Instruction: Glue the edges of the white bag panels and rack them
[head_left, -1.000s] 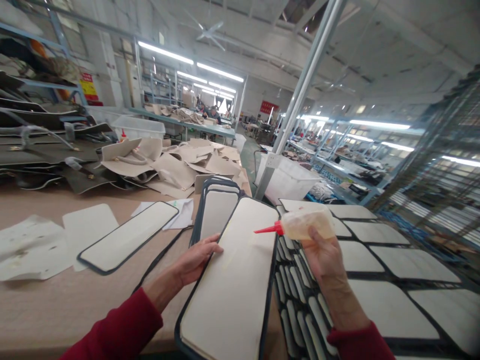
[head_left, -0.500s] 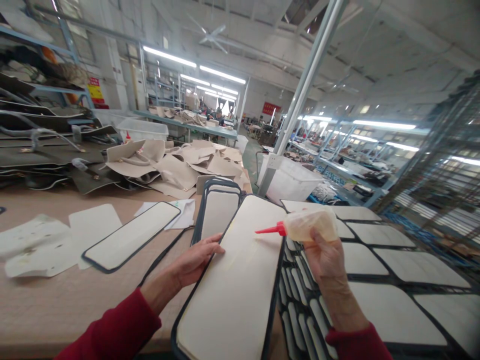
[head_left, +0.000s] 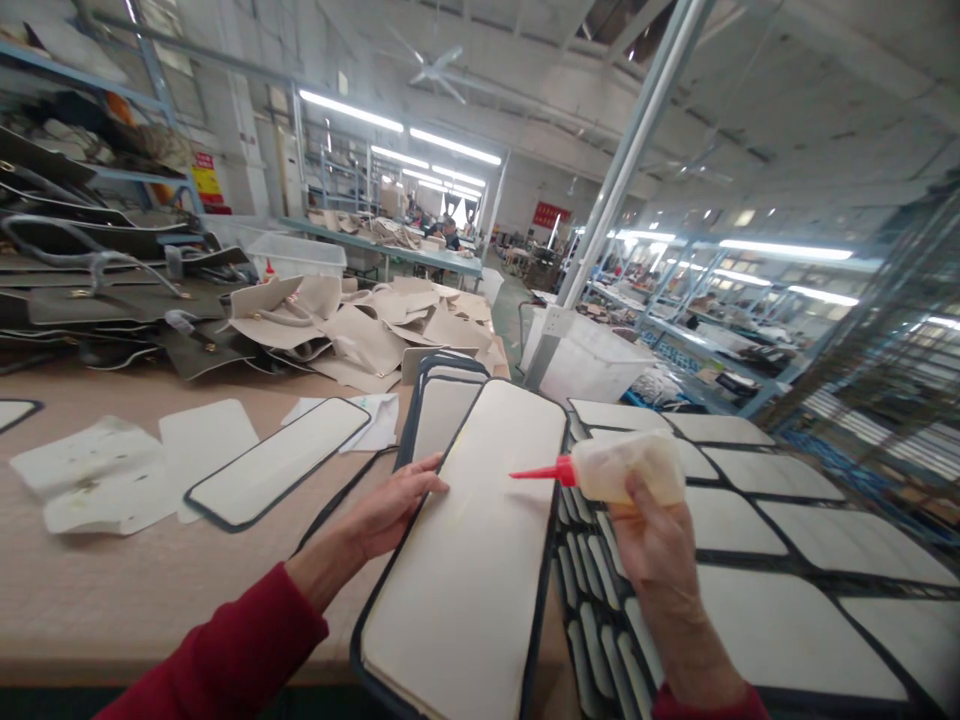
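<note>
My left hand [head_left: 401, 500] holds the left edge of a long cream panel [head_left: 480, 560] with rounded corners and a dark border. The thumb lies on the panel's top face, and the fingers under the edge are partly hidden. In my right hand [head_left: 660, 555] is a translucent squeeze bottle [head_left: 626, 465], part filled with yellowish liquid. Its red nozzle points left, over the upper right part of the panel; whether the tip touches the surface I cannot tell. Behind the panel stands a stack of similar dark-edged panels [head_left: 442, 410].
Another dark-edged panel [head_left: 281, 465] and a stained white sheet [head_left: 97, 480] lie on the brown table [head_left: 247, 600]. Cream bag pieces [head_left: 360, 340] and dark bags [head_left: 127, 300] are piled behind. Rows of cream panels [head_left: 817, 530] fill the right. A metal post [head_left: 600, 210] rises beyond.
The view has shifted slightly, moving most of the scene right. The nozzle sits slightly farther left relative to the panel. Both hands keep their hold.
</note>
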